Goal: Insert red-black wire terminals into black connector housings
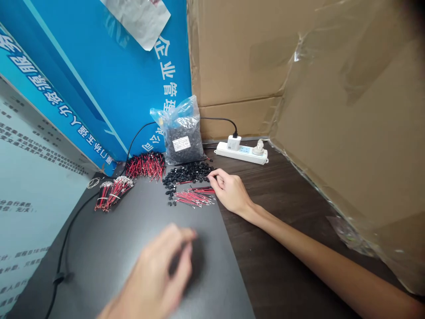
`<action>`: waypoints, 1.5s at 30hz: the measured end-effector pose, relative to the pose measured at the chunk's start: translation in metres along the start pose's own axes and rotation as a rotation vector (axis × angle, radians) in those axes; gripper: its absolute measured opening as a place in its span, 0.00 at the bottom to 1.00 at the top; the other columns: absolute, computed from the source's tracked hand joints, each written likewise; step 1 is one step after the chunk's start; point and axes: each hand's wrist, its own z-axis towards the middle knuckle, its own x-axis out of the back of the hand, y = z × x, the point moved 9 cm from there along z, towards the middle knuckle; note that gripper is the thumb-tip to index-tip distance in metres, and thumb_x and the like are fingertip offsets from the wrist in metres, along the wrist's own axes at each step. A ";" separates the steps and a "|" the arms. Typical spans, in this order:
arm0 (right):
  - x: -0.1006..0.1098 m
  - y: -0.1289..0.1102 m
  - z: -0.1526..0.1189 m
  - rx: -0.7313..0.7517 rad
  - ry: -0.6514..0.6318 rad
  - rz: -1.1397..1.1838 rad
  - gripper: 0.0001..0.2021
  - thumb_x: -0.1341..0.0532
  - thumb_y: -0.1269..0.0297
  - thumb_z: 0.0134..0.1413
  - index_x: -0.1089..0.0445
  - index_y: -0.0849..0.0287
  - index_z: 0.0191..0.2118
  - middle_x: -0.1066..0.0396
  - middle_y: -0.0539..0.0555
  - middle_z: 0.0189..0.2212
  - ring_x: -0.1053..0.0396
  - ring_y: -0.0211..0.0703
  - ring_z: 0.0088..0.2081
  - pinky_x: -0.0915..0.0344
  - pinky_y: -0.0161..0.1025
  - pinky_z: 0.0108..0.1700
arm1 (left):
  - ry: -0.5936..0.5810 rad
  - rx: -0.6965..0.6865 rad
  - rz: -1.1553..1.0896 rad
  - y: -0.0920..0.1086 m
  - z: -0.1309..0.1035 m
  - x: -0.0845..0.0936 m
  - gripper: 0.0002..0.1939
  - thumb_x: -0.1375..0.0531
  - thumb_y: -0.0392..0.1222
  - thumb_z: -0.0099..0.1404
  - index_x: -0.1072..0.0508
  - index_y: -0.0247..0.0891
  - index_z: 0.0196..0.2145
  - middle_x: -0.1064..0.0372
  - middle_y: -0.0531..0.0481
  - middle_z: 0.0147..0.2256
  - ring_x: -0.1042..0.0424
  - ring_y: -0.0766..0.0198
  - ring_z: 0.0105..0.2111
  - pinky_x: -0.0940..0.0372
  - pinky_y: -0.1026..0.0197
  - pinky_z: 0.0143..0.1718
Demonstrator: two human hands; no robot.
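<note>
Left hand [162, 268] blurred, thumb and forefinger apart; right hand [229, 190] curled, forearm slanting.

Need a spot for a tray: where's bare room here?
Bare: grey mat between black cable and left hand; dark wood between mat's right edge and right forearm; wood between power strip and forearm.
Crowded: mat's far end, with wire bundles, red-black wire pile, loose wires, black parts.
</note>
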 end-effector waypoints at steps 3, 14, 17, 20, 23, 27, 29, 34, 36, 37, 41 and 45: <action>0.005 0.009 0.003 -0.007 0.013 -0.011 0.11 0.46 0.62 0.63 0.28 0.60 0.36 0.43 0.44 0.17 0.46 0.36 0.20 0.50 0.36 0.29 | 0.108 0.203 0.235 -0.064 0.051 0.013 0.09 0.46 0.36 0.70 0.29 0.37 0.46 0.29 0.47 0.37 0.28 0.60 0.35 0.30 0.55 0.38; 0.002 0.010 0.005 0.000 -0.051 -0.046 0.08 0.44 0.67 0.61 0.27 0.59 0.37 0.41 0.44 0.16 0.44 0.36 0.20 0.49 0.35 0.29 | 0.015 0.321 0.378 -0.134 0.093 -0.015 0.06 0.45 0.37 0.68 0.28 0.38 0.37 0.29 0.45 0.39 0.28 0.54 0.41 0.34 0.55 0.39; 0.000 0.004 0.003 0.043 -0.080 -0.085 0.09 0.44 0.68 0.62 0.26 0.59 0.38 0.40 0.45 0.17 0.44 0.37 0.20 0.48 0.35 0.29 | -0.016 0.320 0.397 -0.133 0.100 -0.013 0.06 0.45 0.36 0.67 0.27 0.39 0.36 0.29 0.45 0.39 0.29 0.52 0.44 0.35 0.55 0.38; -0.002 0.001 0.002 0.079 -0.094 -0.108 0.09 0.44 0.69 0.62 0.26 0.59 0.38 0.39 0.45 0.17 0.43 0.37 0.20 0.47 0.35 0.30 | -0.008 0.288 0.373 -0.130 0.108 -0.011 0.06 0.44 0.35 0.65 0.27 0.39 0.34 0.29 0.46 0.40 0.29 0.52 0.45 0.35 0.54 0.39; -0.003 0.000 0.003 0.093 -0.107 -0.114 0.09 0.44 0.69 0.62 0.26 0.59 0.39 0.38 0.46 0.18 0.42 0.37 0.20 0.46 0.35 0.30 | 0.020 0.199 0.327 -0.124 0.115 -0.013 0.05 0.44 0.36 0.67 0.28 0.39 0.34 0.28 0.47 0.38 0.30 0.53 0.42 0.35 0.54 0.40; -0.005 -0.001 0.003 0.112 -0.117 -0.123 0.08 0.43 0.70 0.62 0.26 0.58 0.38 0.36 0.47 0.19 0.41 0.36 0.20 0.46 0.34 0.30 | 0.022 0.076 0.232 -0.121 0.124 -0.022 0.04 0.43 0.38 0.69 0.28 0.39 0.38 0.28 0.48 0.36 0.30 0.56 0.40 0.35 0.56 0.39; -0.007 -0.002 0.003 0.125 -0.124 -0.131 0.07 0.43 0.69 0.62 0.26 0.58 0.37 0.35 0.46 0.19 0.41 0.36 0.20 0.47 0.34 0.29 | 0.016 0.018 0.190 -0.123 0.127 -0.028 0.04 0.43 0.38 0.70 0.28 0.39 0.39 0.28 0.48 0.38 0.29 0.57 0.40 0.34 0.56 0.40; -0.008 -0.004 0.004 0.141 -0.143 -0.130 0.07 0.42 0.69 0.63 0.26 0.58 0.36 0.36 0.46 0.18 0.42 0.36 0.20 0.47 0.34 0.29 | -0.036 -0.081 0.194 -0.125 0.131 -0.038 0.05 0.45 0.35 0.70 0.29 0.39 0.38 0.27 0.47 0.39 0.30 0.56 0.43 0.34 0.55 0.42; -0.009 -0.004 0.004 0.143 -0.150 -0.126 0.07 0.42 0.69 0.63 0.26 0.59 0.36 0.37 0.46 0.18 0.42 0.35 0.20 0.47 0.34 0.29 | -0.064 -0.095 0.216 -0.125 0.133 -0.041 0.07 0.47 0.33 0.71 0.30 0.39 0.38 0.28 0.47 0.39 0.31 0.55 0.44 0.34 0.55 0.43; -0.009 -0.004 0.004 0.144 -0.152 -0.125 0.07 0.42 0.69 0.62 0.26 0.59 0.36 0.37 0.45 0.18 0.42 0.35 0.20 0.47 0.34 0.29 | -0.076 -0.097 0.225 -0.124 0.134 -0.041 0.07 0.48 0.33 0.71 0.30 0.39 0.38 0.28 0.47 0.39 0.31 0.55 0.44 0.34 0.54 0.43; -0.010 -0.003 0.003 0.146 -0.155 -0.112 0.07 0.42 0.69 0.62 0.26 0.59 0.35 0.38 0.45 0.18 0.42 0.35 0.20 0.47 0.34 0.29 | -0.088 -0.102 0.226 -0.122 0.135 -0.042 0.07 0.48 0.32 0.70 0.32 0.39 0.38 0.29 0.46 0.39 0.32 0.55 0.42 0.34 0.54 0.42; -0.010 -0.004 0.003 0.160 -0.161 -0.093 0.08 0.43 0.68 0.62 0.26 0.60 0.36 0.40 0.45 0.18 0.42 0.35 0.21 0.46 0.34 0.30 | -0.061 -0.095 0.182 -0.122 0.133 -0.037 0.06 0.49 0.33 0.71 0.33 0.39 0.39 0.31 0.47 0.37 0.32 0.56 0.41 0.35 0.54 0.41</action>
